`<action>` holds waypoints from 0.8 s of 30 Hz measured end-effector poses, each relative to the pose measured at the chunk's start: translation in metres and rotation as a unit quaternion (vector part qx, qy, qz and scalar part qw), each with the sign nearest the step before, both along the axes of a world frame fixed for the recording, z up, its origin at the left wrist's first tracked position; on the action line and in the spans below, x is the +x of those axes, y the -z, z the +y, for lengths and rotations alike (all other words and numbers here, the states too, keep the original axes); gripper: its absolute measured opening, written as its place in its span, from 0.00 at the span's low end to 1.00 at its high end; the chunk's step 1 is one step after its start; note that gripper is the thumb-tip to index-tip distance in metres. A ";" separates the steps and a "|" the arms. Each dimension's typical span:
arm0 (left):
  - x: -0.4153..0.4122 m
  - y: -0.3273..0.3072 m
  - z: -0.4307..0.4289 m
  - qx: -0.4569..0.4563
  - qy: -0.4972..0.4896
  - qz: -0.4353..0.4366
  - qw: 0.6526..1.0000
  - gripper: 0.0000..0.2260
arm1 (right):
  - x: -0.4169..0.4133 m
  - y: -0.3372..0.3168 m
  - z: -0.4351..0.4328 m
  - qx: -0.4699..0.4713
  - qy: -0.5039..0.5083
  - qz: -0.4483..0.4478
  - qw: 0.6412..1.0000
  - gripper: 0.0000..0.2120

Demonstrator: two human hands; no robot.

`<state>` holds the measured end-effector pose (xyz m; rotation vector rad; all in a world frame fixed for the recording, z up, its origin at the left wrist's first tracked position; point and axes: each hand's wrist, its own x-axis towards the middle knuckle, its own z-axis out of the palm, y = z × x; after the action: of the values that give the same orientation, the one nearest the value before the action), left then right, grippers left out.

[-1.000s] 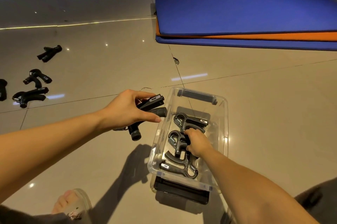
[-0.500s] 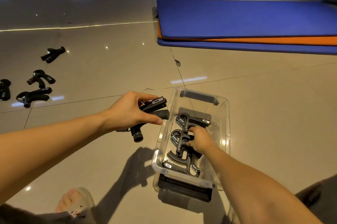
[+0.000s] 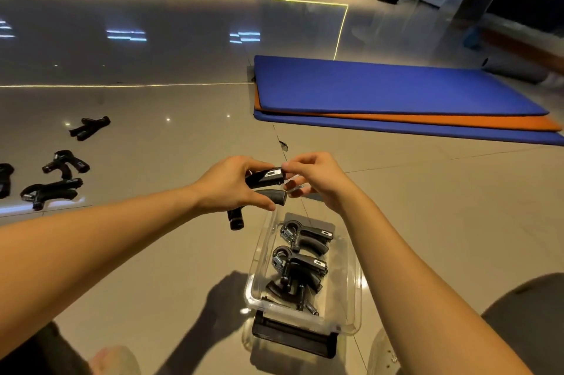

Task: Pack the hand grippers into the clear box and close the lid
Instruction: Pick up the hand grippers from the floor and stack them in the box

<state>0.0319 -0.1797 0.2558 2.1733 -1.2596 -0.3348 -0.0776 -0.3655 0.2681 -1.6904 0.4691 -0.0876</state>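
Left-hand fingers (image 3: 262, 202) are clamped on a black sprung hand gripper (image 3: 265, 182) above the clear plastic box (image 3: 354, 277); the right hand (image 3: 314, 179) pinches its upper handle tip. Three more grippers (image 3: 302, 264) lie inside the box; others (image 3: 53, 190) lie on the floor well left of it.

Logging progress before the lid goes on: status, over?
Left hand shut on a hand gripper; right hand pinching its end. Three in the clear box. More wait on the floor. Nothing in the way.
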 end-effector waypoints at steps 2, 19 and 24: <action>-0.002 -0.007 0.002 0.007 0.012 -0.003 1.000 0.34 | -0.005 -0.002 0.006 0.017 -0.001 0.004 1.000 0.10; -0.006 -0.024 0.030 -0.044 -0.234 0.197 0.951 0.14 | -0.010 -0.006 0.004 0.117 0.251 -0.114 0.954 0.05; -0.005 -0.033 0.019 -0.144 -0.245 0.286 0.915 0.04 | -0.004 -0.009 0.021 0.176 0.250 -0.152 0.940 0.07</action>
<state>0.0268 -0.1606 0.2891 1.8541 -0.3921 -0.4909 -0.0813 -0.3440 0.2767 -1.1489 0.6296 -0.5945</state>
